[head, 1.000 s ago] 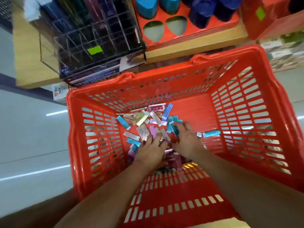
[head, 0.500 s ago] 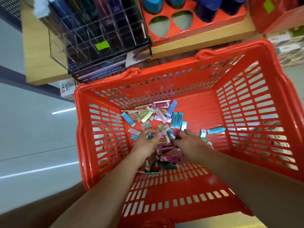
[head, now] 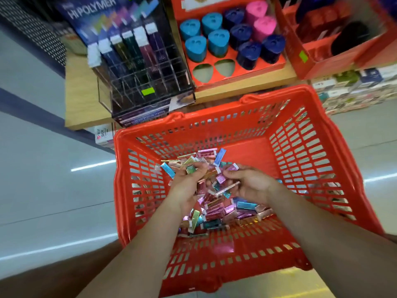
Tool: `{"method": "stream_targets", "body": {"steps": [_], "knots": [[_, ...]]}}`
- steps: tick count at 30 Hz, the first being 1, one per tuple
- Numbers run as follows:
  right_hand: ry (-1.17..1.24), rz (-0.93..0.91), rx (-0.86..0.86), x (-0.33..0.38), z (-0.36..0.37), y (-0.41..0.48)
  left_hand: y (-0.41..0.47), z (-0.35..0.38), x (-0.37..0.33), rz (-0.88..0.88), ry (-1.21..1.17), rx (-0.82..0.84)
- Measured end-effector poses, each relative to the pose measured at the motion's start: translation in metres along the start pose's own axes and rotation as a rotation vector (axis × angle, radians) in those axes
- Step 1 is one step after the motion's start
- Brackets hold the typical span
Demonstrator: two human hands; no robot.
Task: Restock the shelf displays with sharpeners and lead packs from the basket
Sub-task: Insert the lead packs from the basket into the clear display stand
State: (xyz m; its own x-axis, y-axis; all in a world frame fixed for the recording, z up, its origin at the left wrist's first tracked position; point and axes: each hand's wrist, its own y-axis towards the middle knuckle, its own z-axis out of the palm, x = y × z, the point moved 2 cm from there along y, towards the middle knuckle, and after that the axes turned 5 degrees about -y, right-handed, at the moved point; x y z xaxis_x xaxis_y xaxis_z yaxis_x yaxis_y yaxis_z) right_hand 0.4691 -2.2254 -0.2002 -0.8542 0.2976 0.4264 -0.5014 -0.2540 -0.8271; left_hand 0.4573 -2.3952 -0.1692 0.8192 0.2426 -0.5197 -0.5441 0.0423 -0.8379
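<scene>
A red plastic basket (head: 300, 160) sits on the floor below the shelf, with a heap of shiny lead packs (head: 223, 211) in pink, blue, green and silver on its bottom. My left hand (head: 187, 186) is raised over the heap, fingers curled around several lead packs. My right hand (head: 251, 183) is beside it, also closed on several packs, and the bunch spans both hands. On the shelf stands a clear lead-pack display (head: 139, 67) with many bare slots, and a red sharpener tray (head: 234, 76) with blue, navy and pink sharpeners and two bare holes.
The wooden shelf edge (head: 247, 91) runs just behind the basket's far rim. A red box (head: 335, 59) with dark items stands right of the sharpener tray. Boxed goods (head: 354, 91) fill the lower shelf at right. Pale floor (head: 53, 190) lies left of the basket.
Both hands have gathered a bunch of lead packs and lifted it off the heap. The view has tilted up, showing more of the shelf displays.
</scene>
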Motion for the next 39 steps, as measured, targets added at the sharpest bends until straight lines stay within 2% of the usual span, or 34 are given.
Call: {"method": "stream_targets", "body": {"steps": [3, 8, 12, 17, 20, 22, 24, 28, 31, 35, 37, 39], "knots": [[0.205, -0.036, -0.004, 0.014, 0.028, -0.014, -0.021, 0.022, -0.011, 0.087, 0.005, 0.006], [0.453, -0.172, -0.049, 0.033, 0.067, -0.046, -0.063, 0.053, -0.028, 0.427, 0.093, -0.028], [0.707, -0.245, -0.05, 0.044, 0.081, -0.073, -0.093, 0.061, -0.032, 0.583, 0.15, -0.077], [0.937, -0.295, 0.002, 0.05, 0.087, -0.114, -0.125, 0.067, -0.046, 0.659, 0.337, 0.004], [1.123, -0.337, 0.037, 0.059, 0.082, -0.129, -0.151, 0.063, -0.053, 0.614, 0.258, 0.132], [1.061, -0.363, 0.046, 0.065, 0.077, -0.138, -0.17, 0.06, -0.058, 0.518, 0.099, 0.211], [0.852, -0.373, 0.078, 0.067, 0.077, -0.147, -0.178, 0.058, -0.062, 0.491, -0.041, 0.196], [0.217, -0.388, 0.089, 0.064, 0.094, -0.171, -0.186, 0.067, -0.067, 0.579, -0.126, 0.07], [-0.097, -0.464, -0.04, 0.062, 0.109, -0.193, -0.19, 0.072, -0.066, 0.692, -0.086, -0.027], [-0.22, -0.706, -0.165, 0.063, 0.118, -0.192, -0.192, 0.074, -0.071, 0.834, 0.048, -0.083], [-0.123, -0.685, -0.193, 0.062, 0.117, -0.191, -0.194, 0.076, -0.075, 0.863, 0.135, -0.056], [0.115, -0.586, -0.053, 0.059, 0.115, -0.189, -0.2, 0.078, -0.079, 0.899, 0.17, -0.042]]}}
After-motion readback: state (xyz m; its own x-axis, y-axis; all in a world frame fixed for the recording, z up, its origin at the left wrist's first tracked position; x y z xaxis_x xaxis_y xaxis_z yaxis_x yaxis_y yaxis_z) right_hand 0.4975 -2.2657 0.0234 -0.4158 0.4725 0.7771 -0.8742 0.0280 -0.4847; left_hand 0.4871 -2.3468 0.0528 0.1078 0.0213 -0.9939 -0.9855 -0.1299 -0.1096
